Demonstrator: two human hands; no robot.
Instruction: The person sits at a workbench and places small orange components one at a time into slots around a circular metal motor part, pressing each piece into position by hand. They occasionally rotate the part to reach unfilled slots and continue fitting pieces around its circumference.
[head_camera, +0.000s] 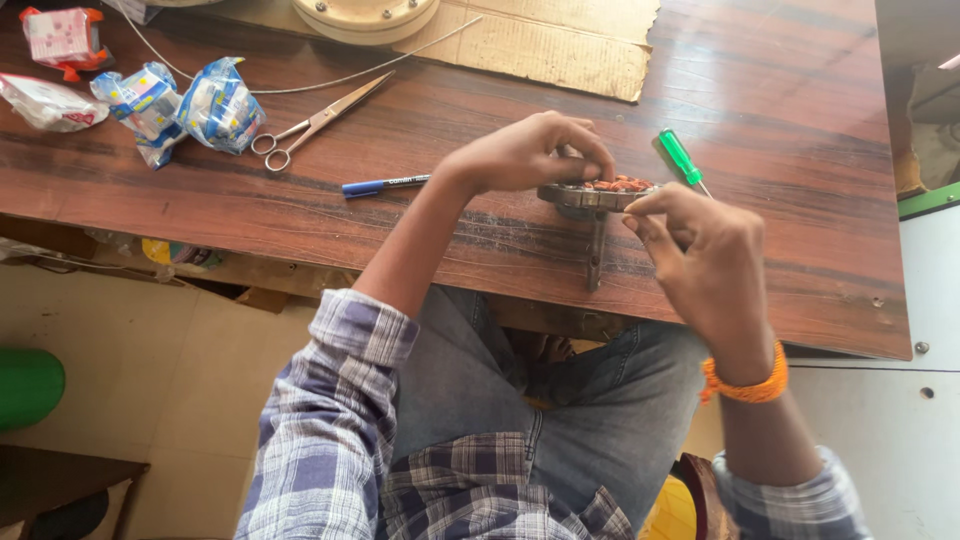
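A round metal part with copper-coloured windings lies on the wooden table, its grey shaft pointing toward me. My left hand arches over its left side, fingers curled onto the rim. My right hand grips the right edge of the part with thumb and fingers; an orange thread band circles that wrist. A green-handled screwdriver lies just behind the part, untouched.
A blue pen and scissors lie to the left, with blue-and-white packets beyond them. Cardboard and a round wooden disc sit at the back. A white cabinet stands at the right.
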